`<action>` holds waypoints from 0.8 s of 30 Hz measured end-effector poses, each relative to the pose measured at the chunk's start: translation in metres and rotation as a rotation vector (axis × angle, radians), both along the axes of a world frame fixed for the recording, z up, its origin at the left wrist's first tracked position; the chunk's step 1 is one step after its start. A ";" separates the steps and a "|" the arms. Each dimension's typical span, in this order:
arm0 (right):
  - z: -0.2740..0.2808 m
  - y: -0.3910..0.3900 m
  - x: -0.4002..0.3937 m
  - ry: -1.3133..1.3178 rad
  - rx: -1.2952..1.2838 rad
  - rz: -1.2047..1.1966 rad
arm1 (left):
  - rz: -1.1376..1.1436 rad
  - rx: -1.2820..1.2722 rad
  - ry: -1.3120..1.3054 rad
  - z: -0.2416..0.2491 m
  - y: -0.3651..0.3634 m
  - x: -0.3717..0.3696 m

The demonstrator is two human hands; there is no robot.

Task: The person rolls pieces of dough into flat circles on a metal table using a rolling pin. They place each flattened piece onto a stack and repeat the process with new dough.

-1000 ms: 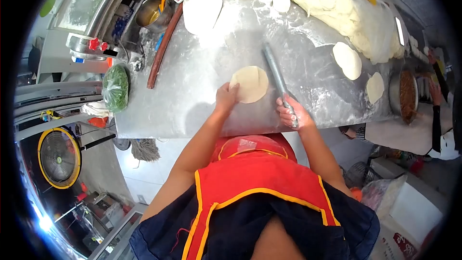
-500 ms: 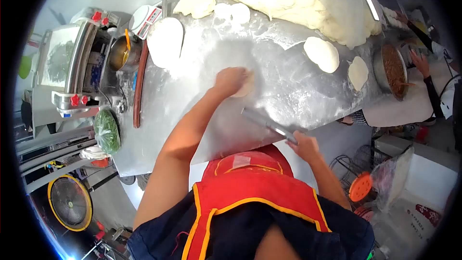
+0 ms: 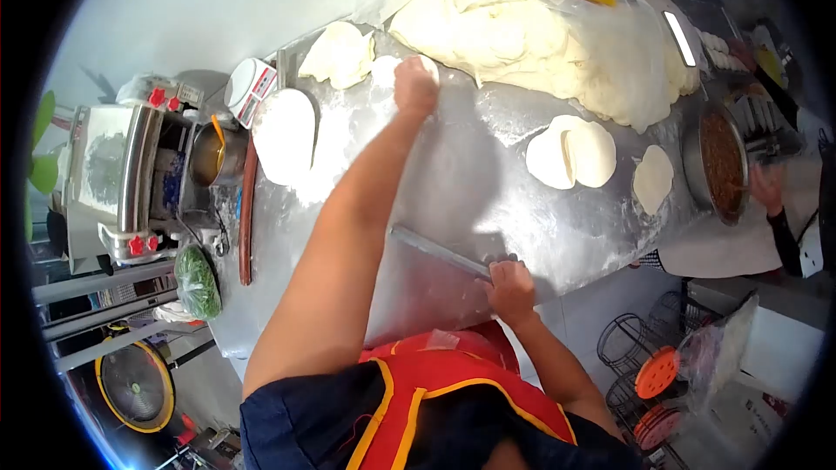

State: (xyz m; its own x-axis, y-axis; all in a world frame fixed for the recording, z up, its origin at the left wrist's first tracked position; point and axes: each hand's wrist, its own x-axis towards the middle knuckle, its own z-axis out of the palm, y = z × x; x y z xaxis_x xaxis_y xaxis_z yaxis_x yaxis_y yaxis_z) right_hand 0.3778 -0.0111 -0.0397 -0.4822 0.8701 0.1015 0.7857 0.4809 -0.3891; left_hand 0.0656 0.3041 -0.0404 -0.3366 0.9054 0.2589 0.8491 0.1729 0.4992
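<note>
My left hand (image 3: 416, 87) reaches to the back of the floured metal table (image 3: 444, 183), its fingers curled down over a small round dough piece (image 3: 428, 64). The fingertips are partly hidden. Near the front edge my right hand (image 3: 510, 289) grips one end of a slim grey rolling pin (image 3: 440, 250), which lies slanted over the table. Right of centre rest flat dough rounds (image 3: 570, 152), overlapping, and a smaller dough round (image 3: 652, 179) sits beyond them. Behind my left hand is a ragged dough lump (image 3: 338, 54).
A large dough mass (image 3: 522, 39) under plastic fills the back. At right stands a bowl of brown filling (image 3: 721, 161), with a co-worker's hand (image 3: 767, 189) beside it. At left are a white scale (image 3: 250, 87), a pot (image 3: 218, 155), a long brown rod (image 3: 248, 218) and bagged greens (image 3: 198, 283).
My left hand has left the dough round at mid-table and moved to the small pieces at the back. That round is gone from there; the right-hand rounds look wider. The rolling pin has shifted left.
</note>
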 end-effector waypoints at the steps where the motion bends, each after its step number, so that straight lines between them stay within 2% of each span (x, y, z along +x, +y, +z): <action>1: -0.001 -0.001 -0.002 -0.027 -0.011 0.000 | 0.016 -0.048 0.020 -0.003 0.007 -0.012; 3: -0.002 -0.002 -0.006 -0.039 0.039 0.022 | -0.044 -0.239 0.061 -0.003 0.022 -0.031; 6: 0.000 0.000 -0.007 -0.034 0.050 0.046 | -0.082 -0.395 0.151 0.017 0.021 -0.029; 7: -0.002 -0.001 -0.008 -0.031 0.064 0.042 | -0.066 -0.364 0.207 0.026 0.015 -0.026; 10: -0.009 -0.002 -0.010 -0.018 0.108 0.043 | -0.031 -0.269 -0.126 0.032 -0.010 -0.041; 11: -0.009 -0.003 -0.010 -0.017 0.117 0.042 | 0.040 -0.180 -0.303 0.015 -0.018 -0.054; 12: -0.008 -0.002 -0.010 -0.017 0.128 0.039 | 0.095 -0.278 -0.446 0.017 -0.026 -0.065; 13: -0.007 -0.002 -0.010 -0.021 0.135 0.036 | 0.126 -0.320 -0.249 0.014 -0.037 -0.065; 14: -0.006 -0.002 -0.011 -0.025 0.141 0.035 | 0.157 -0.358 -0.050 0.036 -0.055 -0.054; 17: -0.004 0.000 -0.014 -0.018 0.224 0.026 | -0.234 -0.041 -0.095 -0.036 -0.072 -0.067; 18: -0.004 0.000 -0.016 -0.012 0.262 0.022 | -0.251 -0.044 -0.021 -0.035 -0.080 -0.056; 20: -0.004 0.004 -0.014 0.021 0.179 0.069 | -0.270 -0.050 0.129 -0.036 -0.112 -0.027; 22: -0.003 0.008 -0.009 0.044 0.122 0.171 | -0.526 -0.051 0.121 -0.052 -0.160 -0.015; 24: -0.005 0.010 -0.002 0.053 0.095 0.305 | -0.554 -0.121 -0.043 -0.018 -0.222 0.010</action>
